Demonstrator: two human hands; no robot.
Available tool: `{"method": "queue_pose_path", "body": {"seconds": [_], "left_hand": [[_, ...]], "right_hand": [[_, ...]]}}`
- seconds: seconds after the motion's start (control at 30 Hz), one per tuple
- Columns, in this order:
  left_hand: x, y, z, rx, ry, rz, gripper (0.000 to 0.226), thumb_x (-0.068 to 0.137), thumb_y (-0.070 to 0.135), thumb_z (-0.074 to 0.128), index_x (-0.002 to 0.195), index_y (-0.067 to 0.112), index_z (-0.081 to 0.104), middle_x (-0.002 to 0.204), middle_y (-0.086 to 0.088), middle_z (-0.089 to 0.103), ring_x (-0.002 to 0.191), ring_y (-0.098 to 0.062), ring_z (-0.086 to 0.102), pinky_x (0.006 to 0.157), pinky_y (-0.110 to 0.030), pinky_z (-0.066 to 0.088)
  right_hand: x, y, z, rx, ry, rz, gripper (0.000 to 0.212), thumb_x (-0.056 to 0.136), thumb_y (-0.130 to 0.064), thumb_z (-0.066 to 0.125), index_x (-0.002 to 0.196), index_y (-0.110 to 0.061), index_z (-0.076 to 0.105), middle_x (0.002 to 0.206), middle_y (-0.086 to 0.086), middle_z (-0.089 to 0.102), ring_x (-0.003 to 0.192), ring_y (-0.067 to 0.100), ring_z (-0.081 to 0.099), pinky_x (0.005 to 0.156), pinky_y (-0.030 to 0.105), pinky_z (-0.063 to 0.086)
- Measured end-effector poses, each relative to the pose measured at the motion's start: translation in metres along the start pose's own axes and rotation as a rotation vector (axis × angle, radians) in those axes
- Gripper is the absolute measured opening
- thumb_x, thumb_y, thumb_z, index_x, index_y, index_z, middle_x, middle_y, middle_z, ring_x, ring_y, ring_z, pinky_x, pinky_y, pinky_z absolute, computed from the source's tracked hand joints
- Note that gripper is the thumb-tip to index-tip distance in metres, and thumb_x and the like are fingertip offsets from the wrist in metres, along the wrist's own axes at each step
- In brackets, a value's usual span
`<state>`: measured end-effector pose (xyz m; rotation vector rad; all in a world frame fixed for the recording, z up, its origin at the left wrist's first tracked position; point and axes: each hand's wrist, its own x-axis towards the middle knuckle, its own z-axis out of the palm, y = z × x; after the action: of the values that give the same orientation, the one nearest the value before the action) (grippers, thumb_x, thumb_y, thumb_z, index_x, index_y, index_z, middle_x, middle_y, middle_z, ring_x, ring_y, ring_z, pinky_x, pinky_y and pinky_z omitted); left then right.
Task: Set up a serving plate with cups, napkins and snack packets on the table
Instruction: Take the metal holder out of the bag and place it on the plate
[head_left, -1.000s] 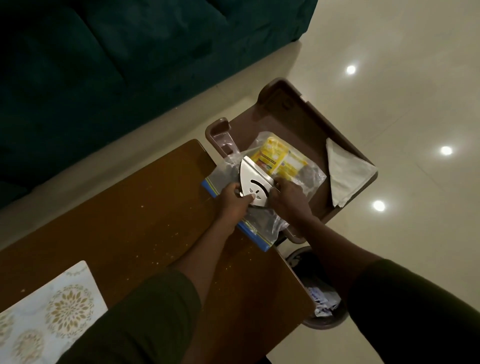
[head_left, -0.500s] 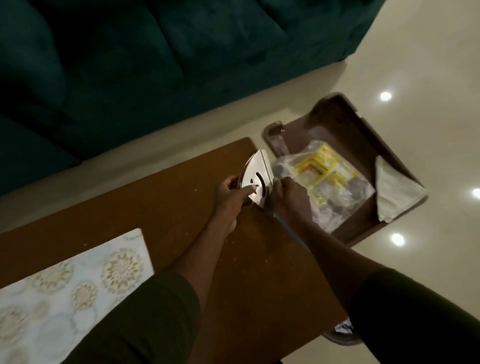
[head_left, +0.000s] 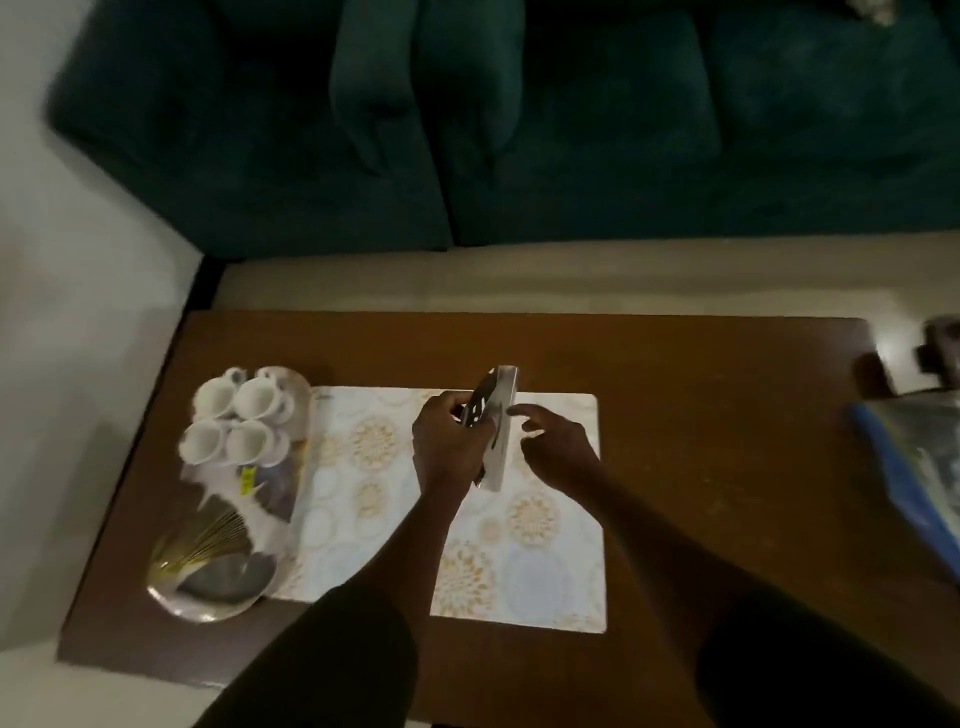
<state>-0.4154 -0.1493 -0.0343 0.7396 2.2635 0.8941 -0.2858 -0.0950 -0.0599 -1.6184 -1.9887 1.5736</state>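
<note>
A shiny metal napkin holder (head_left: 500, 436) stands on edge over the patterned white-and-gold placemat (head_left: 545, 571). My left hand (head_left: 449, 452) grips its left side. Just to its right is my right hand (head_left: 558, 452), fingers loose and index finger reaching to the holder's edge. At the table's left end lies an oval serving plate (head_left: 208, 597) carrying several white cups (head_left: 234, 421) and a dark packet with a yellow label (head_left: 260, 480).
The brown wooden table (head_left: 701, 441) runs across the view. A clear zip bag with a blue strip (head_left: 919, 467) lies at its right end, with a dark tray (head_left: 937, 353) beyond it. A dark green sofa (head_left: 519, 130) stands behind the table.
The view swung left from the brown tray and zip bag to the placemat. Both hands carried the napkin holder over the mat, and my right hand has loosened from it.
</note>
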Motion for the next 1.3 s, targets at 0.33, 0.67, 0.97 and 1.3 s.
{"method": "queue_pose_path", "body": {"seconds": [0.33,0.67,0.97,1.3], "left_hand": [[0.018,-0.122,-0.139,0.235,0.198,-0.151,0.029,0.073,0.022,0.067,0.102,0.025,0.066,0.102,0.003,0.069,0.097,-0.023,0.064,0.082,-0.043,0.054],[0.028,-0.159,-0.154,0.270,0.207,-0.148,0.035,0.078,0.023,0.066,0.112,0.020,0.061,0.118,-0.002,0.063,0.104,-0.026,0.062,0.083,-0.050,0.055],[0.034,-0.162,-0.147,0.276,0.232,-0.133,0.038,0.083,0.016,0.063,0.120,0.014,0.052,0.133,-0.006,0.052,0.116,-0.031,0.056,0.085,-0.052,0.054],[0.036,-0.115,-0.128,0.517,0.387,0.146,0.065,0.088,0.060,0.052,0.135,0.016,0.042,0.140,-0.013,0.045,0.131,-0.035,0.041,0.107,-0.054,0.035]], "right_hand": [[0.015,-0.072,0.138,-0.089,-0.139,-0.063,0.033,0.090,-0.015,0.056,0.122,-0.023,0.061,0.124,0.005,0.064,0.108,0.018,0.063,0.083,0.030,0.053],[0.023,-0.085,0.178,-0.134,-0.171,-0.021,0.033,0.090,-0.019,0.055,0.121,-0.027,0.060,0.125,0.000,0.063,0.099,0.018,0.064,0.065,0.026,0.048],[0.024,-0.065,0.166,-0.207,-0.129,-0.007,0.030,0.090,-0.016,0.057,0.119,-0.023,0.061,0.124,0.002,0.064,0.108,0.018,0.063,0.079,0.025,0.049],[0.019,-0.040,0.092,-0.213,0.047,-0.006,0.033,0.090,-0.014,0.058,0.123,-0.014,0.060,0.123,0.010,0.065,0.109,0.024,0.064,0.091,0.033,0.051]]}}
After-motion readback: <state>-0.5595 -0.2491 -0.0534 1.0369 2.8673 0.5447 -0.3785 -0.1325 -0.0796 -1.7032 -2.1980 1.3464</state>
